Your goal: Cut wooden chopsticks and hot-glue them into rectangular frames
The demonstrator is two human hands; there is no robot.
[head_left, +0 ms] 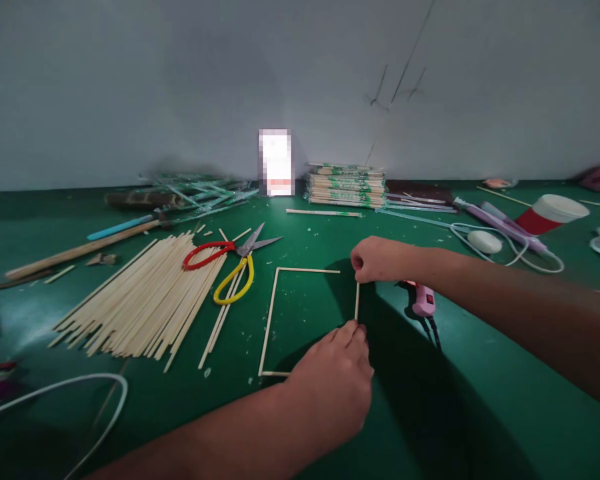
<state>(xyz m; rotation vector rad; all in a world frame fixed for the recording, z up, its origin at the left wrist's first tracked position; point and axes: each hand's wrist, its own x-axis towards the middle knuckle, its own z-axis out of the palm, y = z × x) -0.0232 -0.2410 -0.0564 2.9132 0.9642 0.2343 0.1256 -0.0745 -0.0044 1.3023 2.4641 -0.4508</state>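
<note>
A single thin wooden chopstick (357, 303) stretches between my two hands, and only its middle shows. At its far end, my right hand (380, 260) has its fingers pinched round it. My left hand (333, 373) is closed over the near end, fingers bunched together. To the left, a chopstick (269, 323) lies lengthwise on the green table, touching a crosswise far chopstick (309, 271) and a near chopstick (275, 374). Together with the held one they outline a rectangle. The near one runs under my left hand, which hides its other end.
Left lie loose chopsticks (135, 297), with scissors (240, 257) spread across some of them. Wrapped chopsticks (346, 187) are stacked by the wall near a bright screen (276, 163). A pink glue gun (423, 300) lies beneath my right forearm; a paper cup (553, 212) is farther right.
</note>
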